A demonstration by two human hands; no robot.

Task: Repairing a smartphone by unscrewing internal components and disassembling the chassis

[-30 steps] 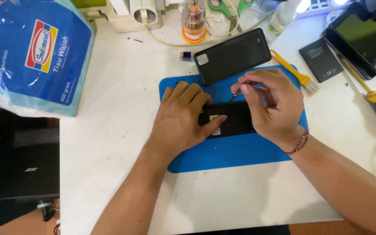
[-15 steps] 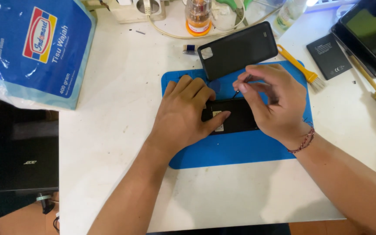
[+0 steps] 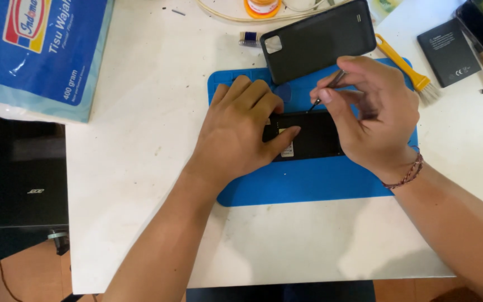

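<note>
Left hand [image 3: 240,131]: flat, fingers together, pressing down on opened phone [image 3: 311,136], thumb across its near edge. Right hand [image 3: 373,114]: fingers pinched shut on thin screwdriver [image 3: 325,89], tip touching phone's far edge. Under both: blue mat [image 3: 308,182] on white table [image 3: 141,168]. Just beyond fingertips: black back cover [image 3: 320,39]. Right of right hand: yellow brush [image 3: 406,70], black battery [image 3: 448,51]. Far left: blue tissue pack [image 3: 34,50].

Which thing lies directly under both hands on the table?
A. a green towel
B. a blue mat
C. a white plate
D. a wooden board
B: the left hand and right hand work on a dark phone lying on a blue mat.
</note>
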